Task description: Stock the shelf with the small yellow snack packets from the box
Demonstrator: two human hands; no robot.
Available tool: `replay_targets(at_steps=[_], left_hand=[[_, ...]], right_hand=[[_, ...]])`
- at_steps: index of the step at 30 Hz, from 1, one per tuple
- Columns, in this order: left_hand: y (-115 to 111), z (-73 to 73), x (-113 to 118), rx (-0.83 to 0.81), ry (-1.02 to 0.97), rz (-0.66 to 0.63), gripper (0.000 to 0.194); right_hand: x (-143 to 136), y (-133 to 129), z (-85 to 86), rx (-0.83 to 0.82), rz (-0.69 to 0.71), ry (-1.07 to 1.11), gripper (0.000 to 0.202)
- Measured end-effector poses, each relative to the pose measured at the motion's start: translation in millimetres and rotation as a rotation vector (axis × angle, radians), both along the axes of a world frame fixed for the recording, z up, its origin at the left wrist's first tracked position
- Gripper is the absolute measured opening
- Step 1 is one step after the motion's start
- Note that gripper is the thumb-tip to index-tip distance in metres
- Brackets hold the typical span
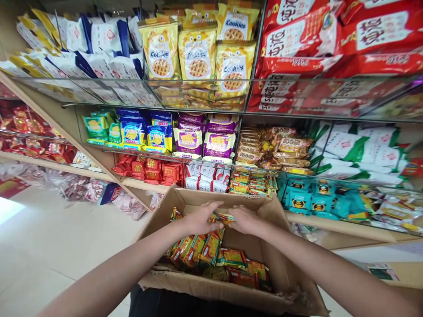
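Both my hands are inside an open cardboard box (280, 246) that stands in front of me. My right hand (246, 219) grips the end of a small yellow-and-green snack packet (226, 217). Facing it, my left hand (203, 219) has its thumb and fingers apart around the packet's other side; whether it touches the packet I cannot tell. Below them lie several yellow-orange snack packets (211, 246), mostly in the box's left and near part. Similar small yellow packets (254, 181) are stacked on the low shelf just beyond the box.
Glass-fronted shelves rise ahead. They hold yellow cookie bags (198, 57), large red bags (297, 39), purple biscuit packs (220, 143), red packets (152, 169) and teal packets (310, 198). Plastic-bagged goods (82, 187) lie at the left on the pale floor (66, 246).
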State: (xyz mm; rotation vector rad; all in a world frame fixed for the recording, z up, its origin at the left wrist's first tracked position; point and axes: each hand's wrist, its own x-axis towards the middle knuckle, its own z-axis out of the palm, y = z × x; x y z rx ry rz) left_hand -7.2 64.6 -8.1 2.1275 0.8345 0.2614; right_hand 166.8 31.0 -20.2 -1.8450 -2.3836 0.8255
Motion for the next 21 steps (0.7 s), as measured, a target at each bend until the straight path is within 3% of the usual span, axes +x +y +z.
replay_targets(at_steps=[2, 5, 9, 11, 16, 21], left_hand=[[1.7, -14.5, 7.4, -0.108, -0.053, 0.001, 0.054], [2.1, -20.5, 15.6, -0.184, -0.100, 0.010, 0.043], [3.6, -27.3, 6.9, 0.050, 0.115, 0.028, 0.042], [3.8, -36.9, -3.4, 0.155, 0.295, -0.031, 0.040], [0.7, -60.7, -21.0, 0.116, 0.462, -0.105, 0.039], [-2.8, -61.3, -23.6, 0.115, 0.434, -0.094, 0.039]], right_hand=[[10.6, -5.5, 11.2, 0.027, 0.046, 0.156, 0.024], [34.5, -12.6, 21.1, 0.127, -0.007, 0.267, 0.024], [84.7, -9.0, 15.6, 0.536, -0.317, 0.060, 0.032], [108.7, 0.6, 6.6, 0.613, -0.321, -0.107, 0.034], [131.0, 44.1, -13.5, 0.385, -0.335, -0.385, 0.038], [124.5, 83.3, -26.5, 0.262, -0.405, -0.403, 0.032]])
